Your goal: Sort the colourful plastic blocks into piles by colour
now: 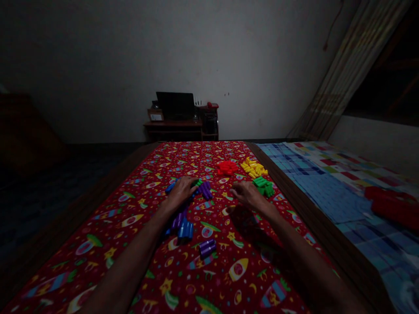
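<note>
My left hand [183, 190] is over a mixed pile at the middle of the red cloth, its fingertips closed on a green plastic piece [198, 182]. Beside those fingers lie purple pieces [206, 190], and a blue piece [170, 187] shows at the hand's far side. Part of the pile is hidden under the palm. My right hand [248, 193] hovers over the cloth, fingers loosely bent and apart, with nothing visible in them. Just beyond it sits a green pile [263, 186]. Farther back are a red pile [228, 167] and a yellow pile [254, 168].
Nearer me lie blue pieces [186, 229], more purple pieces [177, 220] and a separate purple group [207, 248]. The patterned red cloth [238, 288] covers a brown-edged surface. A checked blue bedspread [314, 192] is at right; a desk [173, 124] with a monitor [176, 104] stands behind.
</note>
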Demonstrator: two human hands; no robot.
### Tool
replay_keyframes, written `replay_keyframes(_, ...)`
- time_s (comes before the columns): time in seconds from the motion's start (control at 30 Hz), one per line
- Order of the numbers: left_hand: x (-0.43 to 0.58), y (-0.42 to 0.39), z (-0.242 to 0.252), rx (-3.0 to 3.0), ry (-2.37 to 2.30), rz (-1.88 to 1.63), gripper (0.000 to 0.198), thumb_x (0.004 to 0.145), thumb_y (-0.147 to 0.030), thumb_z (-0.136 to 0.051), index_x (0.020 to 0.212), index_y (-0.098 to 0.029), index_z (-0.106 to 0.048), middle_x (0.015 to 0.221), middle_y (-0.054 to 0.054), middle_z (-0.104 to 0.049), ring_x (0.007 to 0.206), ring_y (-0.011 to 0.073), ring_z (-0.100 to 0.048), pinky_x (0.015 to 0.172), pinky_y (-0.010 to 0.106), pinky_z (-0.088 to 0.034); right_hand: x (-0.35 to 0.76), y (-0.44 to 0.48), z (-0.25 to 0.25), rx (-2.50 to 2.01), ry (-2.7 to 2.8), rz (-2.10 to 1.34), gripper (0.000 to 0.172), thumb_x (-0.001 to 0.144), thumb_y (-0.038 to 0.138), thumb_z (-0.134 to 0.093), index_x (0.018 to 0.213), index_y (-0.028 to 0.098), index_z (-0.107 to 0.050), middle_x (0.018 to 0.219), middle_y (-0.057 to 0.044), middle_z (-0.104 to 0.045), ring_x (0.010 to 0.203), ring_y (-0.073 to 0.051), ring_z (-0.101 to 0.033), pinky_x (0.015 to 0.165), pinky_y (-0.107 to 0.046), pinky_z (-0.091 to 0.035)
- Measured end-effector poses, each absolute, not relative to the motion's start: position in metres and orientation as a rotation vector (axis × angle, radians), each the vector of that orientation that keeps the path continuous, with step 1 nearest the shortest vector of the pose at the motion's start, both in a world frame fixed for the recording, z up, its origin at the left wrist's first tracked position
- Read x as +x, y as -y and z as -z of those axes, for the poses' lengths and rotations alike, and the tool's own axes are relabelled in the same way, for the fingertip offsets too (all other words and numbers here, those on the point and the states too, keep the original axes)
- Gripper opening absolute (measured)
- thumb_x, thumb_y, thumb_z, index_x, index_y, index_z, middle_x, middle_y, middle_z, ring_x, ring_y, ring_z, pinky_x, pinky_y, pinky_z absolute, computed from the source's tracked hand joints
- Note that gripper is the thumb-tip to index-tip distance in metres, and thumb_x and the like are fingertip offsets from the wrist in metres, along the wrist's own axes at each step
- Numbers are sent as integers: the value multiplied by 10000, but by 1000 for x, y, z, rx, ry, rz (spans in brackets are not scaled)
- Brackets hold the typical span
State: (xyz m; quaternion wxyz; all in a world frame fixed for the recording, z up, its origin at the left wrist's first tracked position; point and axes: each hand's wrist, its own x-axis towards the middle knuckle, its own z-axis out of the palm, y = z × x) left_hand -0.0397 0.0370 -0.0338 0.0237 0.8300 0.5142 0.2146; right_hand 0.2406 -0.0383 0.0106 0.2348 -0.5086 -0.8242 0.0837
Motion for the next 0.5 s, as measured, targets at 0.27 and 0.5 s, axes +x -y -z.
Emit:
replay_keyframes(0.27, 3, 4, 2, 2022, -1291, -756, 438, 802, -475, -587, 1124, -178, -602, 1016, 87, -720, 936, 257, -680, 818, 369, -536, 224, 41, 26, -987, 2202, -229, 451, 876, 238, -582, 1317, 154, -542, 1262, -169, -621, 1103, -232, -588, 888, -341, -452)
replay_keyframes(0.5, 18, 20, -1, 1888, -1114, -717, 514, 843, -572, -484, 1164, -177, -557, 943, 80, -716, 880, 244, -681, 760, 352, -542, 253, 29, -10, -1283, 2155, -263, 183, 880, 263, -578, 887, 148, -719, 719, -31, -696, 639, -140, -604, 590, -214, -398)
